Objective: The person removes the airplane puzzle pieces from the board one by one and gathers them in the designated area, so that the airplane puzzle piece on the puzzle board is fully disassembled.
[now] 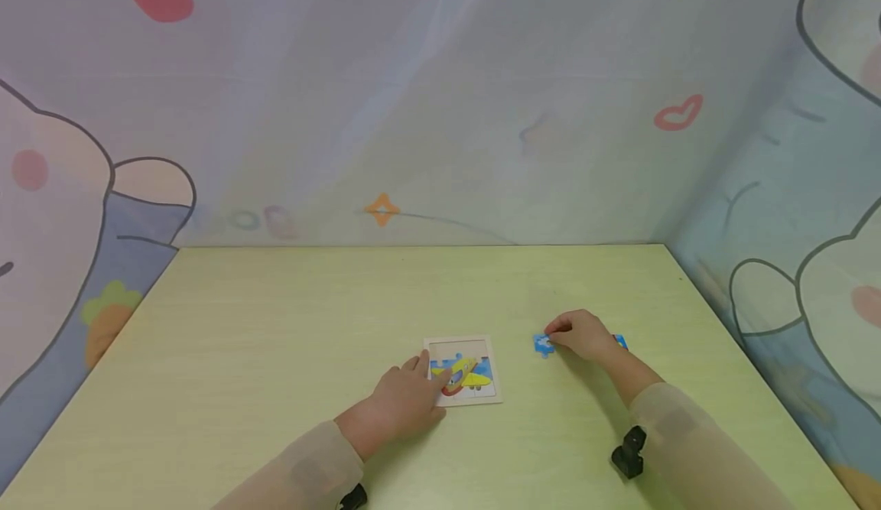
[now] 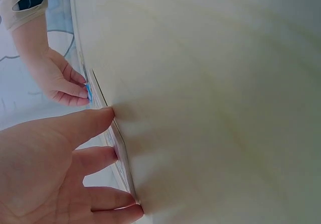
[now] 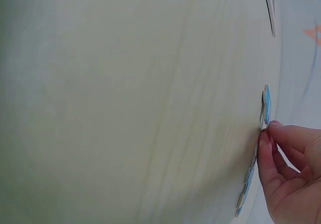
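Note:
A square wooden puzzle tray (image 1: 497, 376) lies on the table, partly filled with pieces showing a yellow airplane (image 1: 463, 375) on blue. My left hand (image 1: 406, 403) rests on its left side, fingers spread; in the left wrist view the left hand (image 2: 55, 158) touches the tray's edge (image 2: 125, 166) with its fingertips. To the right of the tray, my right hand (image 1: 581, 334) pinches a blue jigsaw piece (image 1: 542, 344) between thumb and fingers. The right wrist view shows that piece (image 3: 267, 103) tilted slightly off the table, held by the right hand (image 3: 291, 169).
More blue puzzle pieces (image 1: 621, 340) lie on the table beyond the right wrist, mostly hidden by it; the right wrist view shows their edges (image 3: 246, 186) in a row. A patterned cloth (image 1: 440, 112) stands behind the pale table (image 1: 289, 319) and along its sides.

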### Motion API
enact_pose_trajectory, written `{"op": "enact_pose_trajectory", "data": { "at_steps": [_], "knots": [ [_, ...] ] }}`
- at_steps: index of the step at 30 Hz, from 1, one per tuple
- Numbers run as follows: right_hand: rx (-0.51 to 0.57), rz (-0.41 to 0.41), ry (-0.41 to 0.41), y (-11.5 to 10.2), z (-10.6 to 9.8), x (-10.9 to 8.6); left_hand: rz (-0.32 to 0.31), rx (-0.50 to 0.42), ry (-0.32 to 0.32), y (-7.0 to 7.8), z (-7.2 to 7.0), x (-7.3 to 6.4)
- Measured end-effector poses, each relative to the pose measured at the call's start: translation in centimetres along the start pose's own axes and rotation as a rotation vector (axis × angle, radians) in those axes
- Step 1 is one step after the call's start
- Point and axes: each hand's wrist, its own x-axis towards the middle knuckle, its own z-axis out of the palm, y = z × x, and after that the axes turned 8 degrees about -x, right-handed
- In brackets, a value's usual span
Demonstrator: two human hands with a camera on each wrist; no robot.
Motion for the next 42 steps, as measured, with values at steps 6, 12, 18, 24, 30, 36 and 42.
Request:
{"op": "enact_pose_trajectory", "data": {
  "at_steps": [6, 12, 18, 24, 30, 36, 42],
  "knots": [
    [-0.026, -0.026, 0.014, -0.3, -0.2, -0.2, 0.002, 0.018, 0.005, 0.0, -0.1, 0.1],
    [-0.034, -0.037, 0.023, -0.3, -0.2, -0.1, 0.007, 0.051, 0.024, 0.1, -0.3, 0.4],
    [0.016, -0.029, 0.039, -0.6, 0.0, -0.2, 0.039, 0.071, 0.055, 0.1, -0.3, 0.6],
    [0.076, -0.04, 0.031, -1.5, 0.5, 0.0, 0.065, 0.1, 0.06, 0.1, -0.3, 0.5],
    [0.094, -0.071, 0.031, -2.6, 1.3, 0.0, 0.095, 0.104, 0.064, 0.3, -0.5, 0.5],
    [0.146, -0.082, -0.021, -4.5, 2.5, -0.2, 0.14, 0.108, 0.037, 0.7, -0.6, 0.4],
    [0.068, -0.234, -0.106, -6.0, 3.6, -0.6, 0.171, 0.103, 0.01, 0.9, -0.7, 0.5]
  ]
}}
